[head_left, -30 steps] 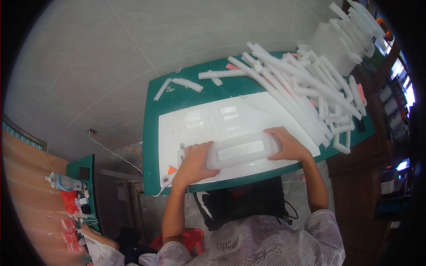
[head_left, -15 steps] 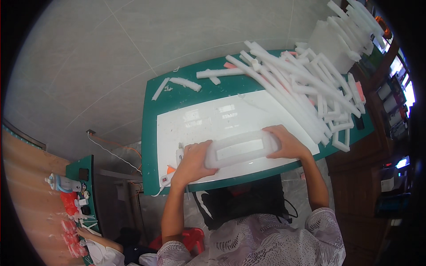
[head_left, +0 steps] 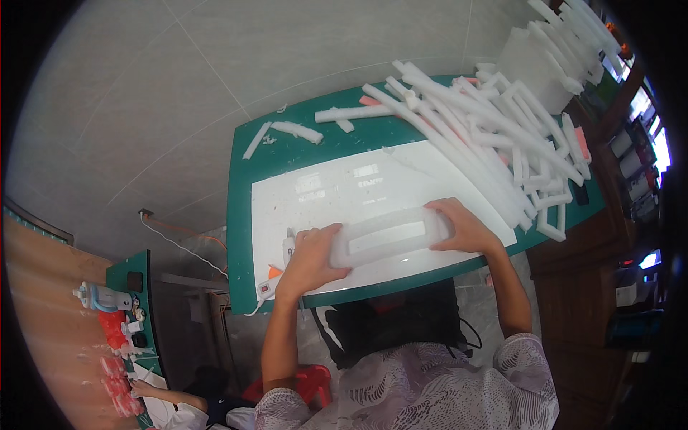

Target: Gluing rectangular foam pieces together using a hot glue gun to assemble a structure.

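Note:
Between my hands is a white foam frame, a long rectangle with rounded ends and an open slot through its middle. My left hand grips its left end, thumb on the near side and fingers on the far side. Its right end sits in the grasp of my right hand in the same way. The frame is over the white board near the table's front edge; whether it touches the board I cannot tell. Beside my left hand lie a white tool with an orange tip and a white power strip.
A heap of white foam strips and bent foam frames covers the right of the green table. Foam scraps lie at its far left. More foam is stacked behind. At lower left, another person's arm rests at a second table.
My hands and the foam frame stay nearly still; the whole view has shifted slightly. The other person's arm at lower left has moved a little.

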`<state>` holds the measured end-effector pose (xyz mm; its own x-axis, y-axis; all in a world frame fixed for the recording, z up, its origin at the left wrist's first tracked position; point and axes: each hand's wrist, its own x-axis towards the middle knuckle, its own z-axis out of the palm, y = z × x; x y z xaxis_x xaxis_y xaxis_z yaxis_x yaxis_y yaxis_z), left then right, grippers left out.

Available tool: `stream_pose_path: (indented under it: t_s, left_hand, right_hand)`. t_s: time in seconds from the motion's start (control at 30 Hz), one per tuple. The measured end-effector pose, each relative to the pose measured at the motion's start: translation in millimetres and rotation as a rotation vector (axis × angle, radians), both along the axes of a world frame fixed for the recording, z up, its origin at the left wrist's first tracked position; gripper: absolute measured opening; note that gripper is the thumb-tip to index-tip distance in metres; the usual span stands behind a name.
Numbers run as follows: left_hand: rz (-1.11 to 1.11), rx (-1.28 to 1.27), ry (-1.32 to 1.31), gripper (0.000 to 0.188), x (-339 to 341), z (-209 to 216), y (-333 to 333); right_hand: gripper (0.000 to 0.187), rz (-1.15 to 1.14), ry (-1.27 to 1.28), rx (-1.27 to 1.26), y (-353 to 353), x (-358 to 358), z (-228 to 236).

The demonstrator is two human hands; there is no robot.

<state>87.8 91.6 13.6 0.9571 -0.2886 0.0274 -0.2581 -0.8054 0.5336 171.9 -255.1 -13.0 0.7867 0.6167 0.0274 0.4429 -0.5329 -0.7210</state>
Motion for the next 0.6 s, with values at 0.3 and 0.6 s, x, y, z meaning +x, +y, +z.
stream_pose_path:
  t_s: [0.3,0.6]
  left_hand:
    - [-0.006,0.012,-0.039,0.079,1.3,1.1,-1.4]
    - [-0.012,0.015,-0.062,0.076,1.1,-2.3,-0.6]
  right_hand:
    - [0.075,0.003,-0.034,0.026,-1.0,0.1,-3.0]
    - [0.073,0.001,-0.054,0.015,-1.2,-0.1,-3.5]
